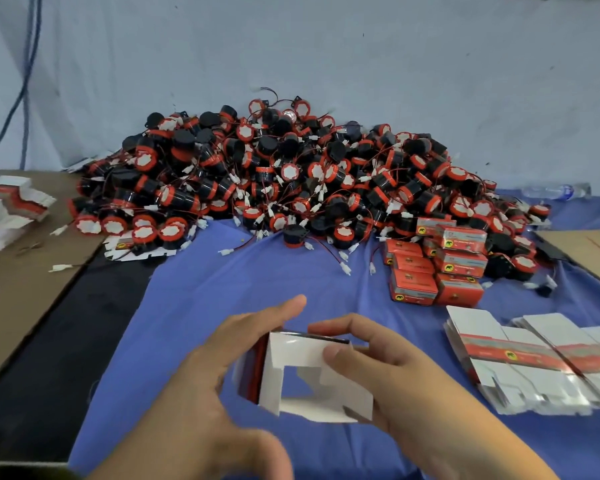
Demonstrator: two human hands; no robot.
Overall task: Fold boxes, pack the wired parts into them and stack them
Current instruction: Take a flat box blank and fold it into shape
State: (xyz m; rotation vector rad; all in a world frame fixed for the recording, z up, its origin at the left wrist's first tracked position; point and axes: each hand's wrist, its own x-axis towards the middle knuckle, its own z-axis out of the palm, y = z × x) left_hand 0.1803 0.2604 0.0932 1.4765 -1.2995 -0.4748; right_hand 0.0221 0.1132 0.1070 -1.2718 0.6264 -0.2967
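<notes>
Blue cloth (194, 299) covers the counter, with a heap of round black-and-red wired parts (274, 174) along its far side, flat white-and-red cardboard box blanks (534, 358) spread at the near right, and closed red cardboard boxes (437, 271) stacked just beyond them. At the near middle a half-folded red box with a white inside (312, 375) gapes toward the camera. The right hand (395, 368) pinches its top flap between thumb and forefinger, and the blurred left hand (215, 368) lies against its left side, fingers stretched out.

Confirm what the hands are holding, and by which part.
A half-folded box. The right hand pinches its top right edge between finger and thumb; the left hand rests against its left side.
</notes>
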